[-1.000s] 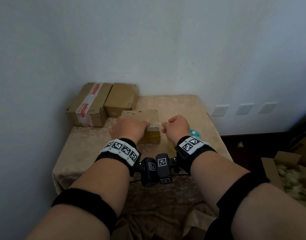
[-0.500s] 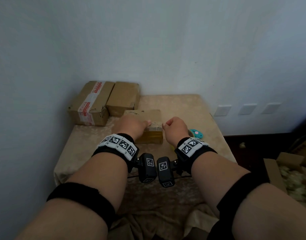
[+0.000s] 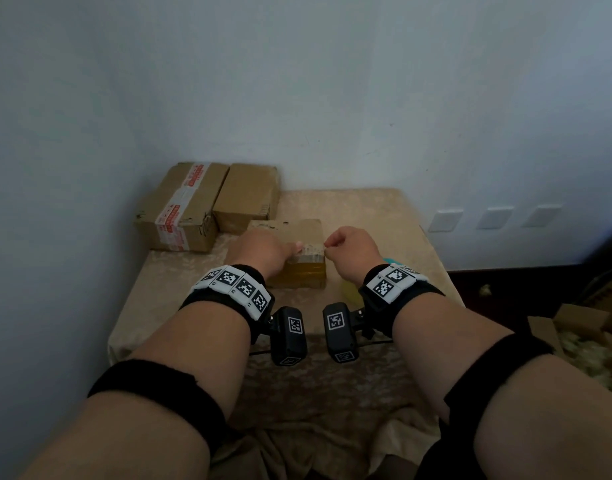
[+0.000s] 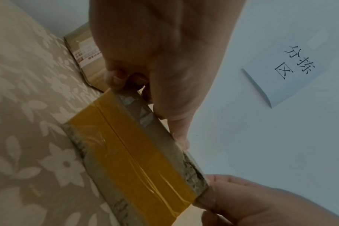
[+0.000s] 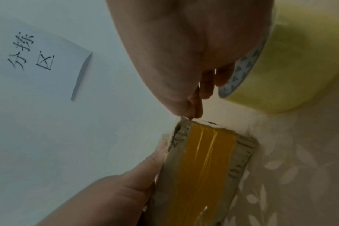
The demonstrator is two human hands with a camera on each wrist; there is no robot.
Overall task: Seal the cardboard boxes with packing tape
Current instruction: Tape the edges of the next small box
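cardboard box (image 3: 297, 251) sits mid-table on the tablecloth (image 3: 332, 375); my left hand (image 3: 259, 249) presses flat fingers on top to steady it while my right hand (image 3: 349, 251) pinches the clear tape end (image 5: 186, 118) at its corner.

Two stacked-side boxes (image 3: 207, 206) block the table's (image 3: 366, 216) far-left corner beyond the left hand (image 3: 263, 249); the tape roll (image 5: 292, 64) crowds the right hand's (image 3: 349, 251) outer side. Bare cloth lies ahead right.
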